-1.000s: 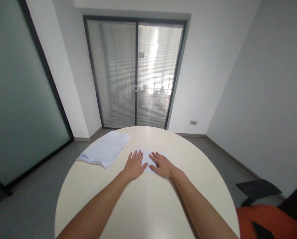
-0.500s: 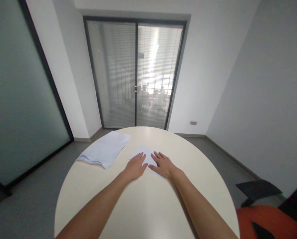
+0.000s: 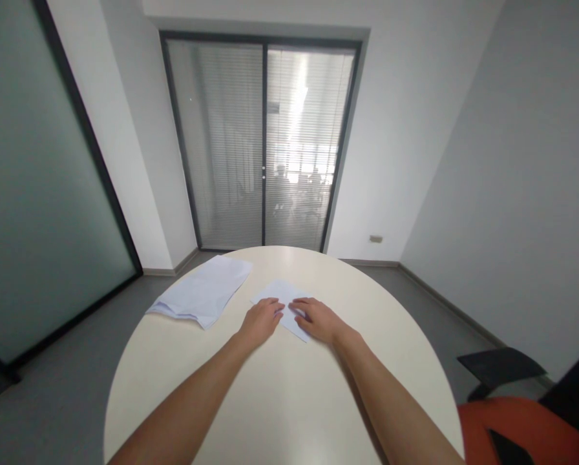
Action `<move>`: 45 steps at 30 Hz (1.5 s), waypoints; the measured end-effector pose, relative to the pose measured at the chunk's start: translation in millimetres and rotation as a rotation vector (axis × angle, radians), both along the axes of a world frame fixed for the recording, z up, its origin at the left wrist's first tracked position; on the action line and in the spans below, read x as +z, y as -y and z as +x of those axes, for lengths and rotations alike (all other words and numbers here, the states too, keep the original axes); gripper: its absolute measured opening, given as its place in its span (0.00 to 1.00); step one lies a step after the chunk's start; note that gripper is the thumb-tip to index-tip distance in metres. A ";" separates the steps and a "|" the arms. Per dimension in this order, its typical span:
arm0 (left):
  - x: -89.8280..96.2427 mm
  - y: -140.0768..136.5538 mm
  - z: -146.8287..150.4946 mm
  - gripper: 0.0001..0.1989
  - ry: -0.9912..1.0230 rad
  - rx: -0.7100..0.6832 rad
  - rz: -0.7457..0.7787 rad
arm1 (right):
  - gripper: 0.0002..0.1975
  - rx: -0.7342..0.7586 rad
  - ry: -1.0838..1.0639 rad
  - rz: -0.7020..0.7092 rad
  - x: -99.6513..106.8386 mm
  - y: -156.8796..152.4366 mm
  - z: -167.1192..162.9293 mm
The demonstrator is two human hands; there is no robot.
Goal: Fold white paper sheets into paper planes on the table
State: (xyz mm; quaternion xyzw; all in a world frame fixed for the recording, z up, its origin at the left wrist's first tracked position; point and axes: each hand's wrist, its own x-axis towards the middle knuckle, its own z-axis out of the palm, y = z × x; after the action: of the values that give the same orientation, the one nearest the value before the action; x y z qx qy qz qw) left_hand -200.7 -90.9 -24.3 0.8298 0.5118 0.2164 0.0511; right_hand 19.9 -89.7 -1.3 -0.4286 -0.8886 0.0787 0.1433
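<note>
A small piece of white paper [image 3: 282, 290] lies flat in the middle of the round cream table [image 3: 270, 400]. Over its left side rests my left hand [image 3: 261, 321], fingers bent and close together, with the tips on the paper. My right hand [image 3: 318, 319] is on the right side, its fingers curved and its thumb apart from them. A narrow gap separates the fingertips of both hands. Neither hand appears to grip the paper, whose left and right parts are covered by them.
Larger white sheets [image 3: 205, 287], overlapping and creased, lie at the table's far left edge. An orange chair [image 3: 503, 426] with a black armrest [image 3: 500, 368] stands at the lower right. Beyond the table is a glass partition with blinds [image 3: 216, 148].
My hands were spread flat on the paper; now their fingers are drawn in and bent. The thumbs have pulled back, and more of the paper's near corner shows.
</note>
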 end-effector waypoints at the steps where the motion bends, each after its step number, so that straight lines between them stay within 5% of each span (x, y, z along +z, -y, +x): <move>1: 0.5 0.2 0.0 0.17 0.008 0.003 -0.007 | 0.24 0.032 -0.026 -0.009 -0.1 -0.7 0.0; 13: 8.1 6.7 -0.7 0.14 0.036 -0.010 -0.036 | 0.20 -0.018 -0.154 -0.124 -2.5 -11.6 25.4; 19: 7.3 9.6 1.0 0.19 0.044 -0.010 -0.009 | 0.18 -0.013 -0.094 -0.016 5.7 -3.6 18.1; 24: 4.2 8.0 0.9 0.21 0.036 -0.024 0.017 | 0.26 0.079 -0.125 -0.013 3.4 2.7 3.7; 35: 1.6 7.5 -1.1 0.24 -0.008 -0.056 0.005 | 0.46 -0.047 -0.114 -0.334 -2.8 -6.0 24.7; 45: 3.6 12.2 0.1 0.33 -0.052 -0.049 -0.075 | 0.50 -0.086 -0.076 -0.402 4.4 -1.5 20.2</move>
State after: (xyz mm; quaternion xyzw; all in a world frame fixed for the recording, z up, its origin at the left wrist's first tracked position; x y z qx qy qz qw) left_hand -200.6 -103.1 -20.7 0.8449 0.5004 0.1741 0.0738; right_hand 40.1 -88.2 3.1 -0.4830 -0.8297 0.2646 0.0915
